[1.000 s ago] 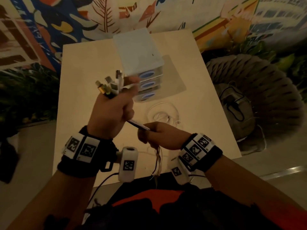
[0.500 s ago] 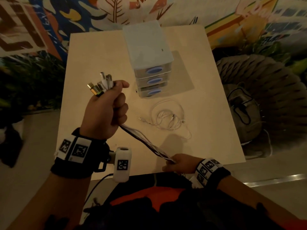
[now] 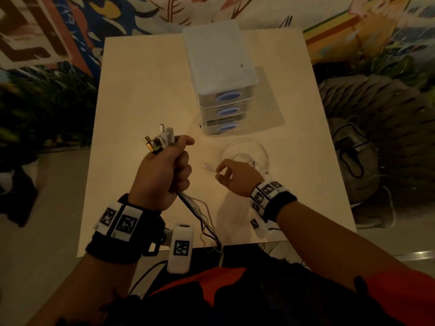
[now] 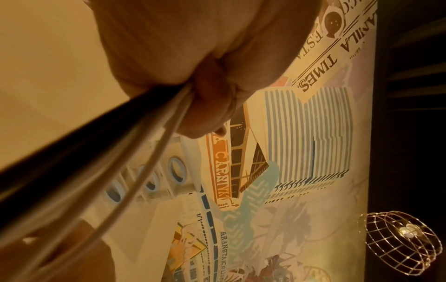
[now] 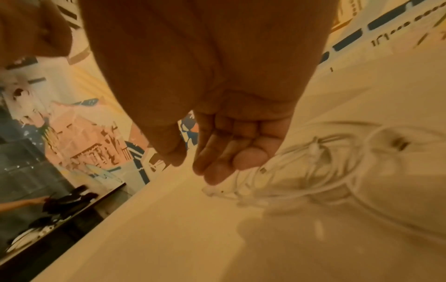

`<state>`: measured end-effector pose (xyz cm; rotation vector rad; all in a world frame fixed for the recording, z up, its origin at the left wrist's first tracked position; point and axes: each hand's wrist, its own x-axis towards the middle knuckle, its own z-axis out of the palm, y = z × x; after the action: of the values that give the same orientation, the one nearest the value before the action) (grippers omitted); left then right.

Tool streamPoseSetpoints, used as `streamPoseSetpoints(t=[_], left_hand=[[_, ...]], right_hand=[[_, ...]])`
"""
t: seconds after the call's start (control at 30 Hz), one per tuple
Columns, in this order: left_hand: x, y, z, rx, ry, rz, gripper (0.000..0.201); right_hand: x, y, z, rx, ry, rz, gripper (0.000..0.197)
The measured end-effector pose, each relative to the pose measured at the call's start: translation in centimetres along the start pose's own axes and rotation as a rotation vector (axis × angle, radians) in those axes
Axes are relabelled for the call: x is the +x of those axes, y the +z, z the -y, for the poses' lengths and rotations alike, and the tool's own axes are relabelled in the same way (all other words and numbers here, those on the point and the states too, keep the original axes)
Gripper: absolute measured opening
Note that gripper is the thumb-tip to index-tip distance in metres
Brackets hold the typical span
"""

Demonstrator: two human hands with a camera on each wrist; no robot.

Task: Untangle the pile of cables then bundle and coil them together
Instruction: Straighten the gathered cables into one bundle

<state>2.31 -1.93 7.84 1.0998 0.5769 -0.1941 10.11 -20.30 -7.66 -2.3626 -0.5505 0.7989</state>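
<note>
My left hand (image 3: 164, 170) is raised over the table and grips a bundle of cables (image 3: 202, 220). Their plugs (image 3: 160, 140) stick up out of the fist, and the tails hang slack over the near table edge. In the left wrist view the fingers (image 4: 212, 99) wrap black and white cords (image 4: 135, 145). A loose white cable (image 3: 249, 156) lies coiled on the table, its USB plug (image 3: 207, 166) pointing left. My right hand (image 3: 221, 175) hovers at that plug. Its loosely bent fingers (image 5: 217, 167) hold nothing and sit just above the white cable (image 5: 313, 171).
A small plastic drawer unit (image 3: 221, 90) with three blue-handled drawers stands on the pale table (image 3: 141, 90) behind the cable. A wicker chair (image 3: 388, 118) holding a grey bag (image 3: 353, 158) stands right of the table. A mural wall runs along the back.
My right hand let go of the bundle's tails near the table's front edge and moved up to the white cable's plug. The tails now hang slack; the left fist stayed raised.
</note>
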Motion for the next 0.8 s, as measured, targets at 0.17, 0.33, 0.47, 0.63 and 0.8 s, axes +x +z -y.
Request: streamPoseSetpoints(t=[0.17, 0.33, 0.47, 0.63, 0.8], left_hand=[[0.1, -0.4, 0.3, 0.025, 0.012, 0.005, 0.023], [0.5, -1.0, 0.4, 0.028, 0.027, 0.005, 0.024], [1.1, -1.4, 0.7, 0.04, 0.033, 0.001, 0.023], [2.0, -0.9, 1.2, 0.042, 0.044, -0.047, 0.031], [2.7, 1.7, 1.1, 0.103, 0.067, -0.032, 0.03]], right_hand=[[3.6, 2.2, 0.7, -0.299, 0.04, 0.023, 0.042], [5.1, 2.5, 1.0, -0.455, 0.096, 0.046, 0.033], [4.5, 2.0, 1.6, -0.376, 0.031, -0.02, 0.029], [1.5, -1.7, 3.2, -0.098, -0.155, -0.447, 0.022], [-2.7, -6.0, 4.9, 0.14, -0.281, -0.516, 0.016]])
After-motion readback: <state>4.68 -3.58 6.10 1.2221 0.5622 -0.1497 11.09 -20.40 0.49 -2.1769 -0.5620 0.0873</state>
